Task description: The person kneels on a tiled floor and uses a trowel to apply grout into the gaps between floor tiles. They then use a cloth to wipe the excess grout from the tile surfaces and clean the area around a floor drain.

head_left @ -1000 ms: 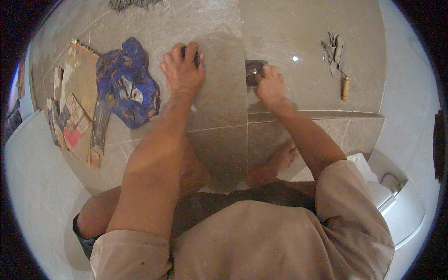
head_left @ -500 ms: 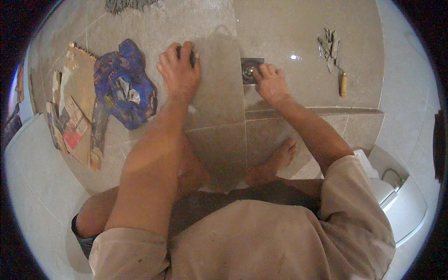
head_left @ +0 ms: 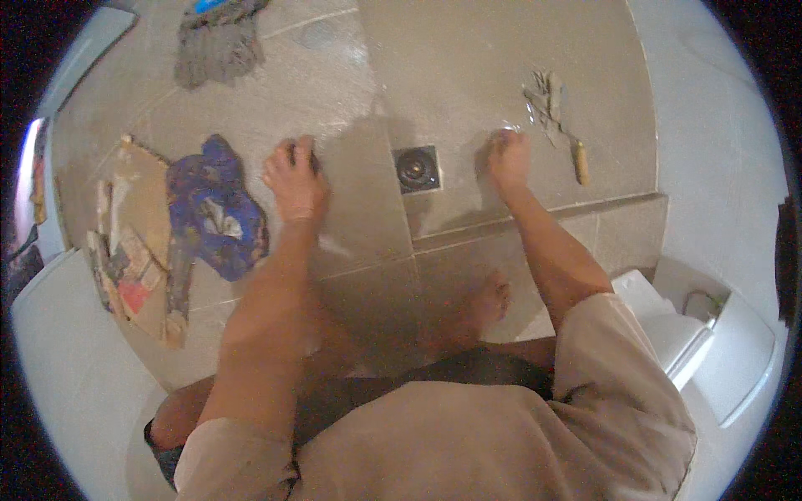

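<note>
My left hand (head_left: 296, 185) rests on the tiled floor with its fingers curled round a small dark object (head_left: 315, 161), mostly hidden by the fingers. To the right, my right hand (head_left: 508, 160) is low over the wet floor, fingers bunched together; what they hold, if anything, is hidden. Between the hands lies a square floor drain (head_left: 417, 170) with a dark round centre. Beyond my right hand is a tool with a yellow handle (head_left: 582, 164), its far end by a crumpled greyish bundle (head_left: 545, 104).
Left of my left hand lies a stained blue sheet (head_left: 217, 188) with a whitish scrap on it. Cardboard pieces (head_left: 150, 196) are further left. A grey mop head (head_left: 219, 50) is at the far left. A low step edge (head_left: 468, 235) crosses before me; a white toilet (head_left: 664, 326) stands right.
My right hand has moved off the drain to its right, leaving the drain in full view. My left hand still grips the dark object. The whole view has shifted, showing more of the mop.
</note>
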The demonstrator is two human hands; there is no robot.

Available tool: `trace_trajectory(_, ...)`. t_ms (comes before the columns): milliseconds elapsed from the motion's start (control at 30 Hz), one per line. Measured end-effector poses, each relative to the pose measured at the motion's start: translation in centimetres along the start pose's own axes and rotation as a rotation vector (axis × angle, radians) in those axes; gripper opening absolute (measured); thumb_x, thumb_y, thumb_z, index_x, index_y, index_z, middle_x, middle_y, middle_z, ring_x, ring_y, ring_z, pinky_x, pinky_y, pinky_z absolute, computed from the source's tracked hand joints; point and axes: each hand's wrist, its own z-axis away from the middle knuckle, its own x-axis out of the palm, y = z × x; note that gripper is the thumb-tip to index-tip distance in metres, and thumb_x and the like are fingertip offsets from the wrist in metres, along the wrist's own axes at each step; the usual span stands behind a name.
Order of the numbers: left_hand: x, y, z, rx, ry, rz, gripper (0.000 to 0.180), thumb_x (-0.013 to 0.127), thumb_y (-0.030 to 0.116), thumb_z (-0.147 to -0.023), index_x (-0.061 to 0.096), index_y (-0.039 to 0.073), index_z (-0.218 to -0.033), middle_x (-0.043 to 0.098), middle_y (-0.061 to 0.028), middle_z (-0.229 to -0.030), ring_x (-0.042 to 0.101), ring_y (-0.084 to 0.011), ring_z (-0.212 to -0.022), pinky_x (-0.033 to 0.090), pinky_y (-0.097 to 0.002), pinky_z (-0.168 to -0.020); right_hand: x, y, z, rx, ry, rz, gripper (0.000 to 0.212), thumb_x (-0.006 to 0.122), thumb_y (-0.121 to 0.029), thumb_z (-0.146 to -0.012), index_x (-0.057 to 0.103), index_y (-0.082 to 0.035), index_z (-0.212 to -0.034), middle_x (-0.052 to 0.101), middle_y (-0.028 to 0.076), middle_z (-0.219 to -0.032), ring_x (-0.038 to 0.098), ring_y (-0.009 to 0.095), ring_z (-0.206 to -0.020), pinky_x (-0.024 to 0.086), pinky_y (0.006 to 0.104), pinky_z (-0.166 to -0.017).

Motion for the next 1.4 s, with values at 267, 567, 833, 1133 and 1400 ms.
trace_trajectory(267, -2.9, 1.3, -5.5, -0.167, 0.182, 0.625, 0.054, 0.065, 0.022, -0.102, 0.048, 0.006, -0.151, 0.059, -0.0193, -0.139, 0.061, -0.0409, -0.123, 0.049, -0.0557, -0.102, -4.3, -10.2, -2.9, -0.143, -0.162, -0.465, 0.019, 0.066, -0.018, -0.09, 0.076, -0.003, -0.098, 0.071, 0.024, -0.114, 0.066, 0.042, -0.108, 0.051, 0.0507, -0.093)
trace_trajectory(567, -13.8, 6.6, -12.2, -0.435, -0.435, 1.891, 0.077, 0.028, 0.063, -0.11, 0.034, 0.004, -0.159, 0.05, -0.0216, -0.155, 0.064, -0.0419, -0.125, 0.062, -0.0485, -0.088, -11.2, -3.3, -5.0, 0.282, -0.294, 0.509, 0.061, 0.076, -0.033, -0.082, 0.061, -0.007, -0.136, 0.062, 0.029, -0.134, 0.058, 0.045, -0.125, 0.044, 0.0525, -0.11)
trace_trajectory(833, -15.6, 8.8, -11.3, -0.318, -0.596, 2.009, 0.076, 0.039, 0.058, -0.108, 0.034, 0.001, -0.158, 0.048, -0.0238, -0.156, 0.063, -0.044, -0.127, 0.063, -0.0489, -0.088, -6.1, 19.4, -6.5, 0.731, -0.221, 0.158, 0.066, 0.074, -0.039, -0.091, 0.05, -0.016, -0.148, 0.053, 0.03, -0.145, 0.045, 0.045, -0.143, 0.037, 0.0582, -0.115)
trace_trajectory(1133, -13.5, 7.1, -11.1, -0.322, -0.646, 1.886, 0.062, 0.054, 0.038, -0.107, 0.04, 0.002, -0.155, 0.053, -0.0252, -0.152, 0.066, -0.0376, -0.124, 0.064, -0.0425, -0.086, -7.5, 18.5, -5.8, 0.553, -0.351, 0.357, 0.063, 0.069, -0.043, -0.095, 0.051, -0.006, -0.143, 0.062, 0.027, -0.138, 0.063, 0.048, -0.121, 0.051, 0.0537, -0.103)
trace_trajectory(1400, -4.6, 1.6, -9.5, -0.396, -0.124, 0.82, 0.041, 0.06, 0.029, -0.103, 0.061, 0.01, -0.14, 0.07, -0.0168, -0.124, 0.069, -0.031, -0.102, 0.055, -0.0427, -0.085, -6.3, 18.1, -5.2, 0.443, 0.323, -0.086, 0.04, 0.06, -0.033, -0.101, 0.054, 0.0, -0.121, 0.071, 0.022, -0.1, 0.07, 0.045, -0.091, 0.056, 0.0533, -0.078)
